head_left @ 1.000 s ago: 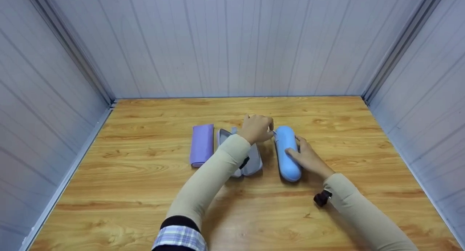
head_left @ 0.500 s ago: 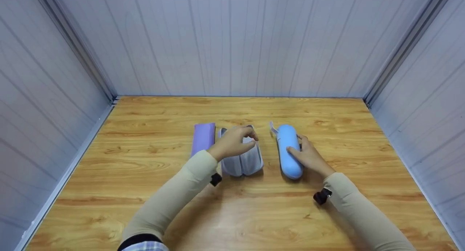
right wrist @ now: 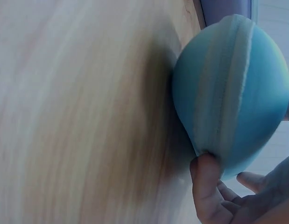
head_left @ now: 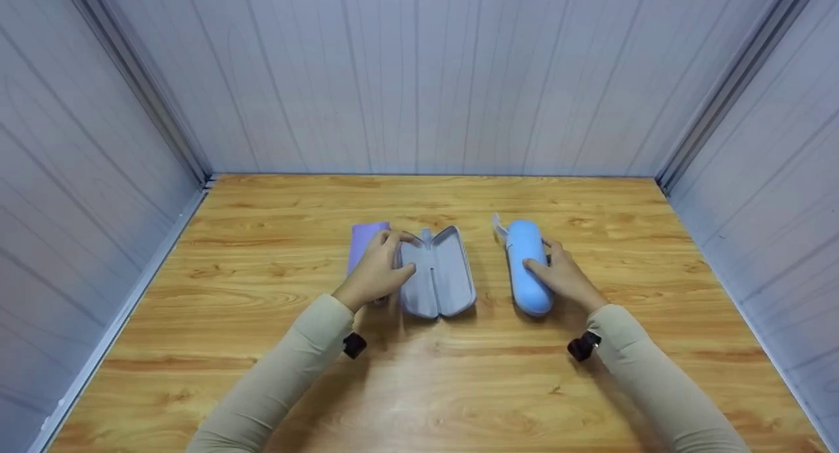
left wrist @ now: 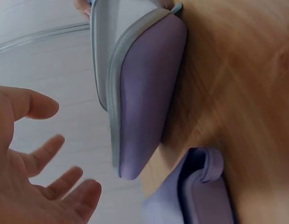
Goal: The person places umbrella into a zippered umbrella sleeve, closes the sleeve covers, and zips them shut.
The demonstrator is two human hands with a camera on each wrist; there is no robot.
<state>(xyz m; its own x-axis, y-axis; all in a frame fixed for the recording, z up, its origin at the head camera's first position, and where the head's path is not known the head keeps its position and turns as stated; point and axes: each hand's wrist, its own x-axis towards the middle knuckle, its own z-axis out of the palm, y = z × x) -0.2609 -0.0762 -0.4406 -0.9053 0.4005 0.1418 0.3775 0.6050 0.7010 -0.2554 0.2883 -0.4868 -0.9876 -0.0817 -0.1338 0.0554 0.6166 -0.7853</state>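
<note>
A right hand [head_left: 564, 276] grasps a blue case [head_left: 523, 243] on the wooden surface [head_left: 459, 374] while the left hand [head_left: 377, 269], fingers [left wrist: 48, 151] parted around nothing, hangs near an open grey-lined case [head_left: 452, 276], apparently poised to take it, which calls for closing on its edge

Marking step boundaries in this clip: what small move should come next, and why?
Probably the left hand should take hold of the open case: it is beside that case with fingers parted, holding nothing, while the right hand holds the blue case.
</note>
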